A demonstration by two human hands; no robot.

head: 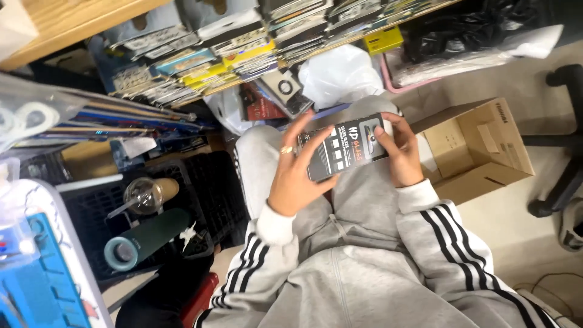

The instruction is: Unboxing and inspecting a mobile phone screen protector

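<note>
Blue mat point(27, 291): flat on the white bench point(79, 285) at the lower left corner of view, a clear plastic item lying at its upper edge.
Black crate point(200, 194): on the floor against the bench's right edge, open-topped; inside, a dark green bottle point(146, 238) lying on its side, cap toward the bench, and a clear lidded cup point(144, 195) with a straw, upright above it.
Shelf stock point(200, 58): flat retail packs stacked on edge and fanned along the wooden shelf, spines outward, likely for quick picking.
Left hand point(297, 173): grip clasped on the left end of the black box point(345, 150), fingers spread up its back, ring visible, probably steadying it.
Black box: slim dark package, held over the lap between both hands, printed face up toward the camera, tilted slightly up to the right.
Right hand point(402, 152): grip clasped on the box's right end, thumb resting on the printed face.
Cardboard carton point(480, 149): on the floor just right of the knee, flaps open; contents mostly hidden, something pale showing inside.
Office chair base point(562, 140): black, at the right edge, well apart.
</note>
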